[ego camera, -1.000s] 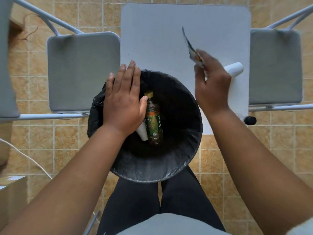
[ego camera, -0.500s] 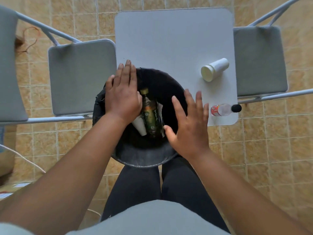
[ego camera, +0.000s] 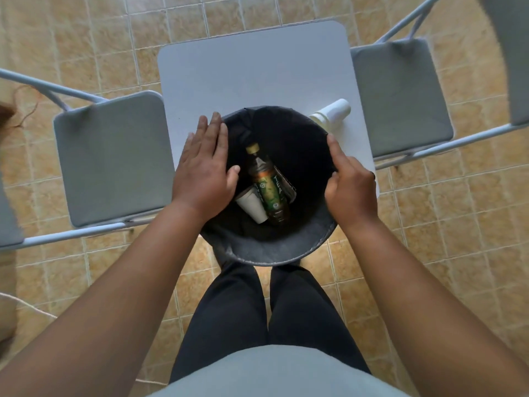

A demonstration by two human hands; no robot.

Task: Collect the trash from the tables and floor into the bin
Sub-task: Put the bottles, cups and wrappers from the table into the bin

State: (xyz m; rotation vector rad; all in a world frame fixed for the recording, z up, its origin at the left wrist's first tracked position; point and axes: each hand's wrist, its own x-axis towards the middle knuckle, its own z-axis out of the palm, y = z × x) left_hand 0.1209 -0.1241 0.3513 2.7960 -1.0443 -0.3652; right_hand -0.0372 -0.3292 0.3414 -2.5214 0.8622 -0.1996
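Bin sits at frame centre: round, black liner, its far edge overlapping the near edge of the table, its near edge above the person's legs.

Inside:
- The tea bottle lies on the bottom with its cap towards 12.
- The paper cup lies on its side, touching the bottle's 9 o'clock side.
- A flat packet is tucked against the bottle at 3, partly hidden.

Left hand is on the rim at 10. It lies flat, fingers straight and together, thumb over the opening, nothing gripped.

Right hand is on the rim at 3. The index lies along the edge, the thumb hooks inside and the other fingers curl outside, so it grips the rim.

Off the bin at 1, a white cup lies on its side on the table, mouth end partly hidden behind the rim.

The table is white and extends to 12.

There are two grey padded chairs, left chair at 9 and right chair at 2, both just beside the table.

Tan tiled floor all round.
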